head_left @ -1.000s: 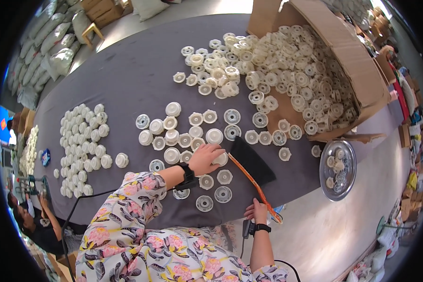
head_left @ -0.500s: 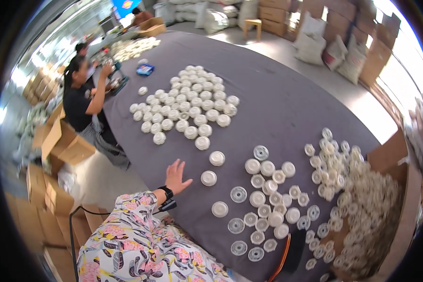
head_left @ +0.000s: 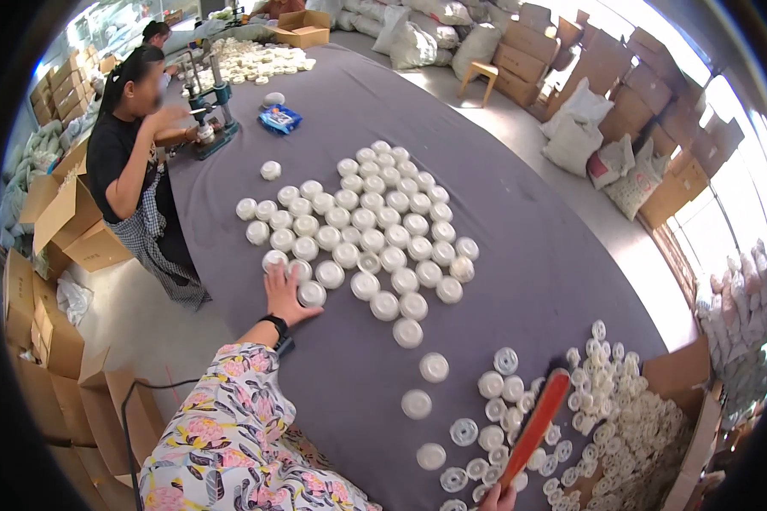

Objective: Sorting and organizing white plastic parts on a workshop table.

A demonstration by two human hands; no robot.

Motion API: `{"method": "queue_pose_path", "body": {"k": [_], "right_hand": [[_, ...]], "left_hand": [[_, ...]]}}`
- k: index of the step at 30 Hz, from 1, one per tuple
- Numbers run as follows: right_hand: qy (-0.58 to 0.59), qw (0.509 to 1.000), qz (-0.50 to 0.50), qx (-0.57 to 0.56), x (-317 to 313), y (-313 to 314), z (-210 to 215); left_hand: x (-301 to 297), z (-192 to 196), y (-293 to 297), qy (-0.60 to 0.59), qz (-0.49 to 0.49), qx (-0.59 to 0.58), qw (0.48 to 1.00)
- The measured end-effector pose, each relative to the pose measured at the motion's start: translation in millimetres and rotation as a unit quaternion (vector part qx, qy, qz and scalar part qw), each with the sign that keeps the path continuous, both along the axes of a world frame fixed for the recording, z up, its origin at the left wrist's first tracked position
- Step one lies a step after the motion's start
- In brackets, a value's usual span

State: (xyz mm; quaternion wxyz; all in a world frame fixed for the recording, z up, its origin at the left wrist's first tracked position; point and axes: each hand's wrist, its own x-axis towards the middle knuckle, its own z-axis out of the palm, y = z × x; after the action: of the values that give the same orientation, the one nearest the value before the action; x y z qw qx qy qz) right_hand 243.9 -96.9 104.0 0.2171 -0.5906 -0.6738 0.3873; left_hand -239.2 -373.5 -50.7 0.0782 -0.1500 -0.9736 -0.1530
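Observation:
On the grey cloth-covered table, my left hand [head_left: 288, 294] lies at the near left edge of a cluster of white round plastic caps [head_left: 362, 217]. Its fingers are spread, with the fingertips against the nearest caps; one white cap [head_left: 312, 295] sits between thumb and fingers. At the lower edge my right hand [head_left: 498, 499], mostly cut off, is closed round the end of a long red-orange brush [head_left: 537, 426]. The brush is raised above a looser group of caps and clear discs [head_left: 464, 432], hiding some of them. Three caps [head_left: 417, 404] lie between the two groups.
At right, an open cardboard box [head_left: 699, 443] holds many small white rings. A co-worker [head_left: 128, 145] works at a green hand press [head_left: 216, 128] on the left. A blue packet [head_left: 281, 119] lies beyond the cluster. Sacks and cartons [head_left: 520, 60] stand behind the table.
My left hand has moved forward from bare cloth to the cluster's near left edge. The brush in my right hand has come up over the loose caps. The view has shifted.

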Motion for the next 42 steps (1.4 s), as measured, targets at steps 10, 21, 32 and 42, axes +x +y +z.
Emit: {"method": "queue_pose_path", "body": {"k": [10,21,32,42], "right_hand": [[-0.128,0.985,0.097,0.068,-355.9,33.8,-137.9],[-0.073,0.974,0.212,-0.03,-460.7,-69.5,-111.9],[-0.065,0.921,0.384,0.018,-579.6,-133.7,-127.4],[0.002,0.947,0.266,0.181,-581.2,8.0,-73.6]], "left_hand": [[-54.1,12.8,-27.2,-0.107,-0.064,0.064,0.99],[-109.3,12.4,-40.2,-0.136,-0.011,0.108,0.985],[-219.5,3.1,-92.1,-0.078,0.061,0.084,0.992],[-227.6,21.5,-121.7,-0.062,0.02,0.078,0.995]]}}
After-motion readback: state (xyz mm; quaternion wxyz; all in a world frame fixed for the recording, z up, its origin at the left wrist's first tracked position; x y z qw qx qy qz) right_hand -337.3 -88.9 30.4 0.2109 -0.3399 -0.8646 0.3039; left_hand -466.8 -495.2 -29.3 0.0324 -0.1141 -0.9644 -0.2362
